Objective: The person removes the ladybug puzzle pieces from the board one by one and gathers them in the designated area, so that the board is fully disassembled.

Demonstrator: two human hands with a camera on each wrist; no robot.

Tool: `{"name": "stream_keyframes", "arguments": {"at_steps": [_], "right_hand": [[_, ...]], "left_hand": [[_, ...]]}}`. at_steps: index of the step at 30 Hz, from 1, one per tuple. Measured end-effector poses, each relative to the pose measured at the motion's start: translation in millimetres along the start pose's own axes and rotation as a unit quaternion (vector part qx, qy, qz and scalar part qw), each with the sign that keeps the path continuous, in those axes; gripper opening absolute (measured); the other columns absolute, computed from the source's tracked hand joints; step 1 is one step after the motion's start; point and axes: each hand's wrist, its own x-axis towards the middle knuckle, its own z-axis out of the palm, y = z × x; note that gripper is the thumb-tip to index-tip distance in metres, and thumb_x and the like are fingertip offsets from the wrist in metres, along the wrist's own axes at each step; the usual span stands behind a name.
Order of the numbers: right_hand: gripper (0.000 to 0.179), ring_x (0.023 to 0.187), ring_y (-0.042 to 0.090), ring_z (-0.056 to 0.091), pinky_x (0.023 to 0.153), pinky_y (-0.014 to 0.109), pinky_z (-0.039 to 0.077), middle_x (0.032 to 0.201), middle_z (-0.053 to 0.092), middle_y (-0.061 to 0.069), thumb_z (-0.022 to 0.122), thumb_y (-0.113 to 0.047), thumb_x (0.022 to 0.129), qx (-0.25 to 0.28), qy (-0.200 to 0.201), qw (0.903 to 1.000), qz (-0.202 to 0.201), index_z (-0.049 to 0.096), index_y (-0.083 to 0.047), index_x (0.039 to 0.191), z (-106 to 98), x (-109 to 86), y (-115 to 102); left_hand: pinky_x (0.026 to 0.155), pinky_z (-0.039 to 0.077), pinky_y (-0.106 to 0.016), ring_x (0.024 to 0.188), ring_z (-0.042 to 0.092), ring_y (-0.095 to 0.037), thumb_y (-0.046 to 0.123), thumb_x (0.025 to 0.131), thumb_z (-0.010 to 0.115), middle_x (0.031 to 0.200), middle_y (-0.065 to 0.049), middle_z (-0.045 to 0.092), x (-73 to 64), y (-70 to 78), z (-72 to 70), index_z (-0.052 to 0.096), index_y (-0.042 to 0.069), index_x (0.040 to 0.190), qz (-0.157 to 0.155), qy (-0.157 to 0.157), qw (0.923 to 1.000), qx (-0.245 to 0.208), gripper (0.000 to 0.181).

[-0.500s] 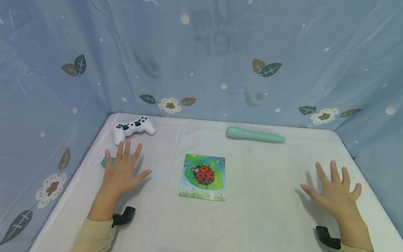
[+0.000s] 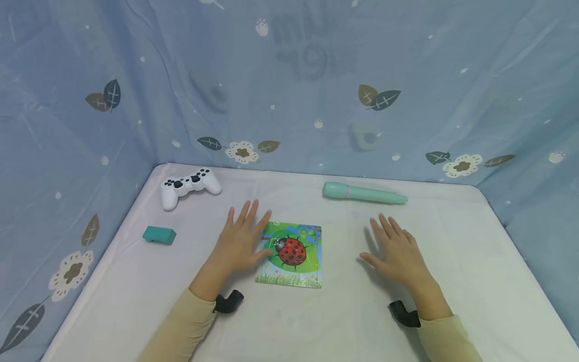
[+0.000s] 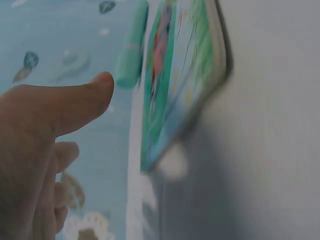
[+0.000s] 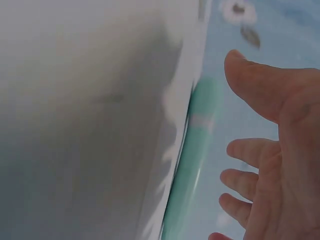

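Note:
A square ladybug picture puzzle lies flat near the middle of the table. My left hand hovers at its left edge, fingers spread, the thumb overlapping the picture in the head view; the left wrist view shows a gap between thumb and puzzle. To the right of the puzzle, my right hand is held above the cloth with its fingers extended and nothing in them. Beyond it lies a mint-green tapered stick with a thick rounded end, also seen in the right wrist view.
At the back left sits a white game controller, with a small teal block nearer the left edge. A white cloth covers the table. Blue patterned fabric rises behind it and along both sides.
Both hands have moved inward: the left one rightward to the puzzle's edge, the right one leftward and slightly away from me. The teal block is now uncovered. The objects stay in place.

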Motion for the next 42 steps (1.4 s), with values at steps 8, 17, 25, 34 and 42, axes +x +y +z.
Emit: {"name": "stream_keyframes", "arguments": {"at_steps": [8,17,25,34,42], "right_hand": [[0.081,0.138,0.038,0.033,0.107,0.057,0.034,0.151,0.035,0.018,0.067,-0.046,0.084,0.043,0.014,0.9965,-0.070,0.037,-0.003,0.145,8.0,37.6,-55.8],[0.066,0.128,0.032,0.047,0.106,0.048,0.041,0.138,0.050,0.016,0.071,-0.032,0.085,0.168,-0.042,0.9783,-0.114,0.047,0.000,0.137,22.3,63.0,-88.2],[0.050,0.113,0.028,0.052,0.099,0.044,0.047,0.121,0.053,0.013,0.073,-0.026,0.084,0.204,-0.034,0.9710,-0.120,0.059,0.000,0.124,38.4,69.1,-88.3],[0.039,0.107,0.024,0.049,0.097,0.046,0.046,0.115,0.049,0.010,0.073,-0.019,0.083,0.284,-0.016,0.9503,-0.127,0.060,-0.003,0.115,50.4,72.7,-82.1],[0.039,0.108,0.023,0.043,0.097,0.047,0.044,0.115,0.045,0.010,0.071,-0.020,0.084,0.293,-0.026,0.9472,-0.128,0.055,-0.005,0.116,54.9,73.5,-80.5]], "left_hand": [[0.117,0.016,-0.057,0.145,0.017,-0.033,0.065,0.087,0.049,0.157,-0.015,0.020,28.8,37.2,13.6,0.029,0.015,0.150,0.052,-0.043,0.9977,-0.007,0.083],[0.117,0.025,-0.045,0.142,0.029,-0.027,0.049,0.092,0.055,0.152,-0.015,0.033,37.3,53.2,27.6,0.036,0.000,0.145,0.088,-0.038,0.9890,-0.113,0.074],[0.116,0.030,-0.038,0.140,0.033,-0.022,0.038,0.093,0.059,0.150,-0.010,0.037,36.9,52.1,43.9,0.044,0.002,0.141,0.063,-0.031,0.9771,-0.201,0.062],[0.114,0.032,-0.041,0.141,0.032,-0.022,0.039,0.092,0.059,0.150,-0.008,0.038,36.7,51.4,48.1,0.045,0.004,0.140,0.036,-0.034,0.9749,-0.217,0.061],[0.114,0.033,-0.041,0.141,0.033,-0.023,0.039,0.093,0.059,0.150,-0.008,0.038,37.9,51.0,45.9,0.045,0.003,0.140,0.039,-0.042,0.9759,-0.211,0.061]]}}
